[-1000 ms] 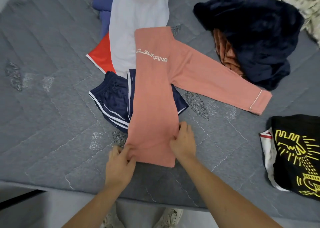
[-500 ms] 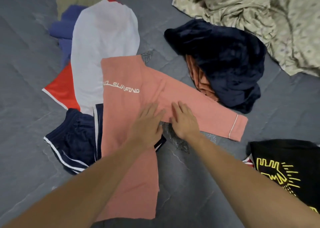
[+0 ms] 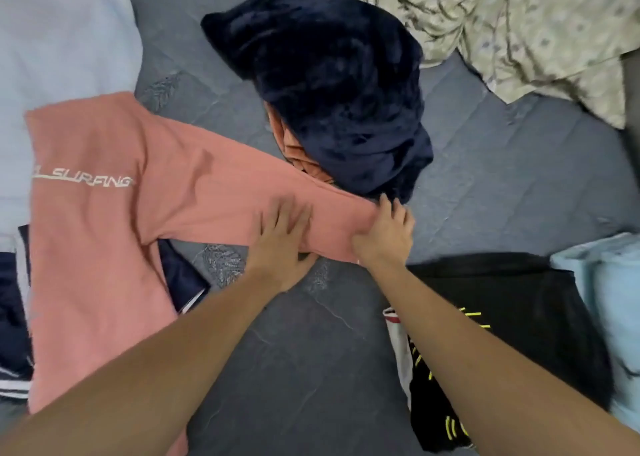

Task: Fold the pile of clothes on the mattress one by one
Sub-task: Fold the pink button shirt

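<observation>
Pink long-sleeved top, printed "SURFING" across the chest, spread flat on the grey quilted mattress, body already narrowed to a long strip, one sleeve stretched out to the right. Left hand flat on that sleeve, fingers straight and spread, pinning the cloth down. Right hand at the sleeve's far end, fingers curled round the cuff, grip closed on the fabric. Beneath the top's lower edge, navy shorts with white stripes; under its far left corner, a pale blue garment.

Just beyond the cuff, a dark navy fleece heaped over something orange, close enough to snag. Nearer the right arm, a black tee with yellow print, beside it a light blue folded piece. Rumpled patterned bedding at the far right.

Likely step: folding the sleeve back across the body. Soft, light knit, limp, no stiffness to carry a crease; prone to dragging and bunching unless pinned. Best taken at the cuff and lifted over, the flat palm serving as the fold line. Little risk beyond wrinkling or pulling the strip askew.
</observation>
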